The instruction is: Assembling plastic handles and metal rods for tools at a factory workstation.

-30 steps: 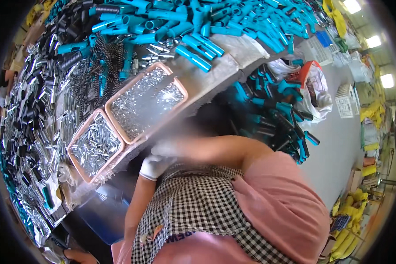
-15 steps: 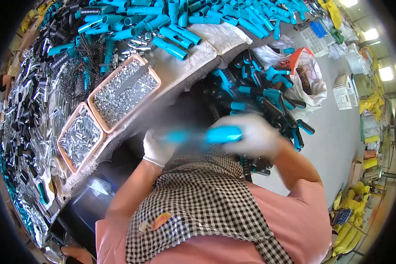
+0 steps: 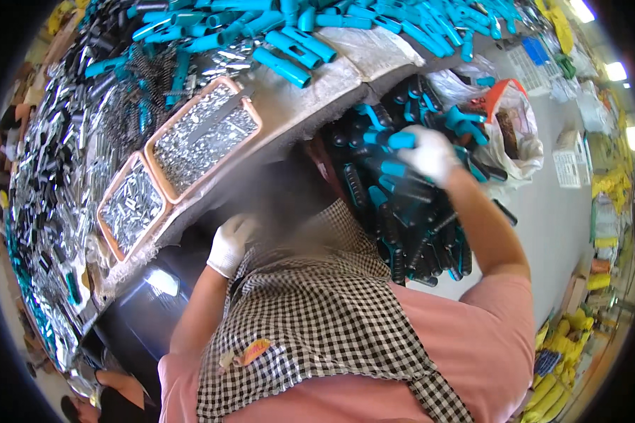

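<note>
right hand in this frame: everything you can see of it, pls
The right hand wears a white knit glove, a bit blurred. The arm is stretched forward to the right, bare up to a pink sleeve. It is closed on a cyan handle over the heap of cyan and black handles below the table edge.

Bench curves across the upper left. Two trays of small metal parts sit side by side at its near edge: near tray to the left, far tray to the right. Springs and sleeves are piled behind the trays toward the bench's left end. Handle pile lies along the far edge. A heap of handles lies on the floor under the bench's right end, with a bag right of it. Right hand is over the heap on one handle; left hand is below the bench's near edge, under the trays.
</note>
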The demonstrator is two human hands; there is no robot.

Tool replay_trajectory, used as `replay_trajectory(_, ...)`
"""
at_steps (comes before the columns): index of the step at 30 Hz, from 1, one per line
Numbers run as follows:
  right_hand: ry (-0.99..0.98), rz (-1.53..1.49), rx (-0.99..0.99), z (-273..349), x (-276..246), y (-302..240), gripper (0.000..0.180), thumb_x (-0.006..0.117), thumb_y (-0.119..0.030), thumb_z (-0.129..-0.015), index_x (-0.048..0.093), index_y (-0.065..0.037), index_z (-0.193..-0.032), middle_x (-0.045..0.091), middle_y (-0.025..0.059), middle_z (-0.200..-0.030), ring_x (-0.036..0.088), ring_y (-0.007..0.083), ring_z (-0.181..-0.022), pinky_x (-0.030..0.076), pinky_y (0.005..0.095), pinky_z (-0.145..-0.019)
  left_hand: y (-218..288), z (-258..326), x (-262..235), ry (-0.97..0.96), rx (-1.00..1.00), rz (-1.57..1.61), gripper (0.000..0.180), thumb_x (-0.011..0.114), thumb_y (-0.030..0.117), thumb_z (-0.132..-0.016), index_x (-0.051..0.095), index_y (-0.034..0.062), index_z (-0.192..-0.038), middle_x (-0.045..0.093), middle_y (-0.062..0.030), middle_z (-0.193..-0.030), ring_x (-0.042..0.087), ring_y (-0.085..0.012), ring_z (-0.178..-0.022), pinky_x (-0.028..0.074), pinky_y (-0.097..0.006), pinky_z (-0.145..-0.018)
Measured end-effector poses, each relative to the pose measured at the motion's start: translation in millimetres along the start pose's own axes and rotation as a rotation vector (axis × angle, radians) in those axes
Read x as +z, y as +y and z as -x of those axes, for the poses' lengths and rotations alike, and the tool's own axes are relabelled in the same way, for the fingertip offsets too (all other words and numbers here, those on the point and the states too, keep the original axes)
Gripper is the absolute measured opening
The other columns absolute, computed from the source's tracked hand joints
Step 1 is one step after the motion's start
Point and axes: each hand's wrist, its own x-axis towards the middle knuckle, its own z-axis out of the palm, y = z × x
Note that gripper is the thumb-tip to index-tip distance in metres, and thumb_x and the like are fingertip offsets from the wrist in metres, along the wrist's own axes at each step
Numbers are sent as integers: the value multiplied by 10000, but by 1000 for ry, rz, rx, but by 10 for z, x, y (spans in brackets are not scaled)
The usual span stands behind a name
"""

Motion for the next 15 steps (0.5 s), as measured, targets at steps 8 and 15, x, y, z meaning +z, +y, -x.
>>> replay_trajectory(8,-19,121,-29,-652,799,364,496,654,-493,-862,696,-104,-1166,693,231,-1082,632,444,-1053,499,496,-917,108,899,-280,868,306,-702,164,668,104,-891,690,20,-1030,683,-132,-903,672,-263,-809,534,-341,-774)
replay_trajectory(15,105,26,55,-586,879,320,710,707,-335,-870,420,20,-1414,605,272,-1295,575,427,-1209,431,446,-1039,-1292,1289,-199,1534,-23,-671,425,741,77,-768,600,42,-1168,615,-172,-1133,563,-379,-1095,453,-466,-960)
